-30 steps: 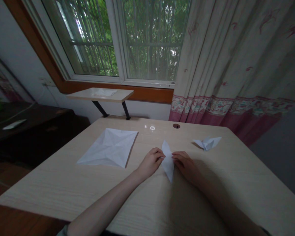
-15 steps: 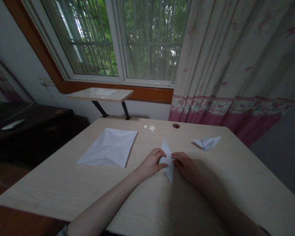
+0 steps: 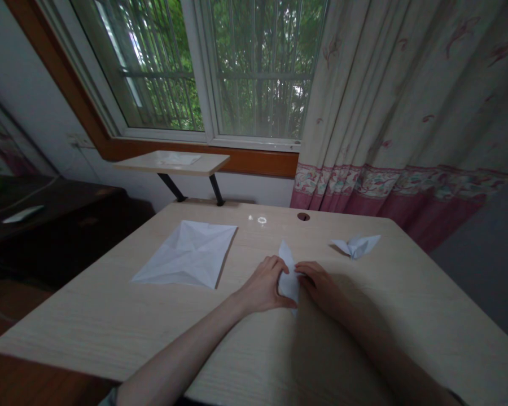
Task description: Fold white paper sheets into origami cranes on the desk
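Three papers: all white, all lying on the pale wooden bench (image 3: 110,327).
Creased sheet (image 3: 186,255): opened out flat towards the far left corner, well apart from both hands.
Left hand (image 3: 262,286): at the middle of the bench; fingers (image 3: 274,264) curl over the left side of the folded piece and the thumb presses on its near part, grasping it.
Folded piece (image 3: 288,279): narrow and pointed, between the two hands at the middle of the bench; one tip points at the far edge, and the near tip is mostly hidden by the left thumb.
Hole (image 3: 303,216): small and round, close to the far edge, beyond the folded piece.
Right hand (image 3: 320,283): just right of the folded piece; fingers pinch its right edge.
Folded figure (image 3: 358,245): towards the far right corner, apart from the hands.
Curtain (image 3: 406,113): hangs behind the far right corner.
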Demonstrator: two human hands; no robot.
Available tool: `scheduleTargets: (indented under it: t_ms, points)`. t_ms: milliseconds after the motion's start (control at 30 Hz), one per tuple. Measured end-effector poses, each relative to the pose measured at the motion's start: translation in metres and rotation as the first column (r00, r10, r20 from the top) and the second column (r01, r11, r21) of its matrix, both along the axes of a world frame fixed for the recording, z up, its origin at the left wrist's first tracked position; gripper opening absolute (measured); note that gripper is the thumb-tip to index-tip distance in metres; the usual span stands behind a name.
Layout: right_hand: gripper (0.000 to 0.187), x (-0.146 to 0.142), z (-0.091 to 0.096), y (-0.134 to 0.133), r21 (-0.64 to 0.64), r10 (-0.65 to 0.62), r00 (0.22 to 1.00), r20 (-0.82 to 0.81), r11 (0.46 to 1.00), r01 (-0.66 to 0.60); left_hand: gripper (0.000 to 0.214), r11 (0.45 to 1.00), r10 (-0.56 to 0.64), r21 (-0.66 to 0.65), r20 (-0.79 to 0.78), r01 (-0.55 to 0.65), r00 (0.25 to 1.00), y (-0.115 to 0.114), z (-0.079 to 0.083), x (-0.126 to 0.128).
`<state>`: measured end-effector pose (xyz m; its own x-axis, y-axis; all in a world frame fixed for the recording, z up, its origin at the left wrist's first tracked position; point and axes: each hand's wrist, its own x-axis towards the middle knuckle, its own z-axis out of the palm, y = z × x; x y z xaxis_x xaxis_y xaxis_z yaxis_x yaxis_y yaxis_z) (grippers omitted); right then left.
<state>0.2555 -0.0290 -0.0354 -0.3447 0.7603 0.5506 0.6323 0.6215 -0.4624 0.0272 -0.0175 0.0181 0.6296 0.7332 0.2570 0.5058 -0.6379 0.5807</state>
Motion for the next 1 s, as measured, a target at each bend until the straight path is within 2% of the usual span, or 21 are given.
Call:
scheduleTargets:
  t_ms: [367, 433, 600, 800, 1000]
  points:
    - [0.03, 0.002, 0.004, 0.001, -0.017, 0.03, 0.999, -0.021, 0.999, -0.03, 0.075, 1.0, -0.022, 0.014, -0.028, 0.022, 0.999, -0.001, -0.001, 0.0]
    - [0.029, 0.001, 0.005, 0.0, -0.012, 0.03, 0.999, -0.034, 0.999, -0.031, 0.066, 0.999, -0.02, 0.024, -0.041, 0.021, 0.999, -0.001, -0.001, 0.0]
    - [0.029, -0.002, 0.008, 0.0, -0.024, 0.039, 0.998, -0.046, 0.999, -0.041, 0.009, 0.998, -0.018, 0.056, 0.001, 0.018, 1.0, 0.002, -0.005, -0.002]
    - [0.029, -0.001, 0.007, -0.001, -0.06, 0.026, 0.999, -0.026, 0.998, -0.027, 0.014, 0.996, 0.043, 0.081, 0.048, -0.047, 0.998, 0.008, -0.013, -0.002]
    - [0.038, -0.002, 0.008, -0.007, -0.056, 0.054, 0.998, -0.014, 0.997, -0.055, 0.014, 0.99, 0.119, 0.067, 0.039, -0.121, 0.992, 0.009, -0.013, -0.003]
